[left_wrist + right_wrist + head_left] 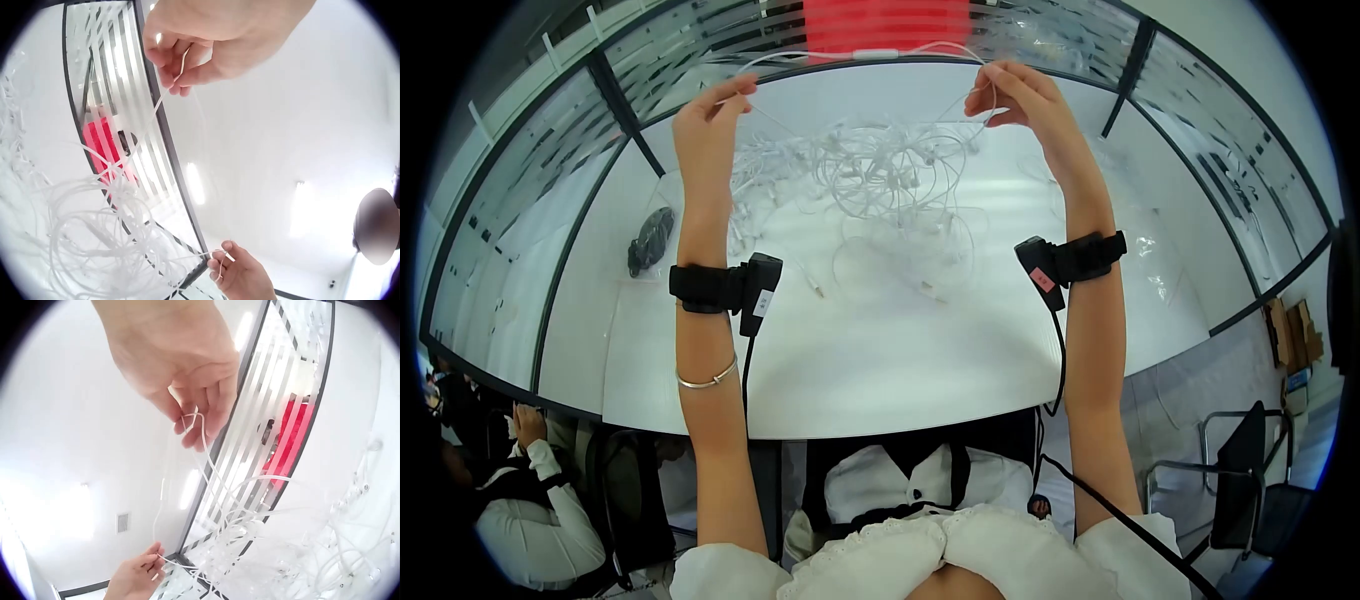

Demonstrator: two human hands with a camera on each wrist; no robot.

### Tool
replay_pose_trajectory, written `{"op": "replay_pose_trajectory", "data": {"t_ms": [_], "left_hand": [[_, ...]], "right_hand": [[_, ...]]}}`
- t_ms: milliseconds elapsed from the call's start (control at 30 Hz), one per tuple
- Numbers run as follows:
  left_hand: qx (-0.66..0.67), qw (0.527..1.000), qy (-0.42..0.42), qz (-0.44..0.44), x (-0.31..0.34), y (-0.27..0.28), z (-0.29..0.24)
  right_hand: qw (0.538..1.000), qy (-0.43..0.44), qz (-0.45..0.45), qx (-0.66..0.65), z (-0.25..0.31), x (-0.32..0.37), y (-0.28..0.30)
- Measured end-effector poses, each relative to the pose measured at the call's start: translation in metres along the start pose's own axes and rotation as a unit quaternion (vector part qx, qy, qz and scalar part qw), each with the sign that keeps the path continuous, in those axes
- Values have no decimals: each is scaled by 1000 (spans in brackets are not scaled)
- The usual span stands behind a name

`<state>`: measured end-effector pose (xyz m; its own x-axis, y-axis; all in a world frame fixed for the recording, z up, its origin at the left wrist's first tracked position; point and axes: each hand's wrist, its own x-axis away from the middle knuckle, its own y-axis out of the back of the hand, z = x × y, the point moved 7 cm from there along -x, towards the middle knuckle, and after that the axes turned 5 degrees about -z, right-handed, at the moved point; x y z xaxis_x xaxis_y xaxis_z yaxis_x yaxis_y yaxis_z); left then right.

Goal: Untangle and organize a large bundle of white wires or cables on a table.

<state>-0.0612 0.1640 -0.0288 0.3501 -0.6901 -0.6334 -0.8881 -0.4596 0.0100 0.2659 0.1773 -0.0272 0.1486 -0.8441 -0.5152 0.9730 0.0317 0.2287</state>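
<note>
Both hands are raised over the far part of the table, wide apart. My left hand (708, 135) pinches a thin white cable (159, 105) between thumb and fingertips. A strand of white cable (210, 461) is pinched by my right hand (1032, 105), looping over its fingers. Between the hands, a cable length arches across the far side, with a slim white inline piece (875, 54) near its middle. Other strands run down from the fingers toward a tangled heap of white cables (890, 175) on the table, below and between the hands.
Clear plastic bags lie among cables on the white table (880, 370). A black bundle (650, 241) sits at its left. Striped glass partitions (690, 85) enclose the far side. Another person (540, 510) sits at lower left; a chair (1235, 480) stands at right.
</note>
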Motion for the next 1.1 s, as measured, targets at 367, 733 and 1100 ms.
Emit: {"op": "replay_pose_trajectory", "data": {"t_ms": [367, 733, 1100], "left_hand": [[-1, 984, -164, 66, 11, -21, -42], [62, 965, -125, 222, 34, -55, -52], [82, 989, -104, 70, 13, -19, -46]], "right_hand": [[985, -54, 38, 160, -32, -4, 2], [954, 130, 127, 237, 3, 27, -105], [964, 55, 236, 114, -10, 21, -98]]}}
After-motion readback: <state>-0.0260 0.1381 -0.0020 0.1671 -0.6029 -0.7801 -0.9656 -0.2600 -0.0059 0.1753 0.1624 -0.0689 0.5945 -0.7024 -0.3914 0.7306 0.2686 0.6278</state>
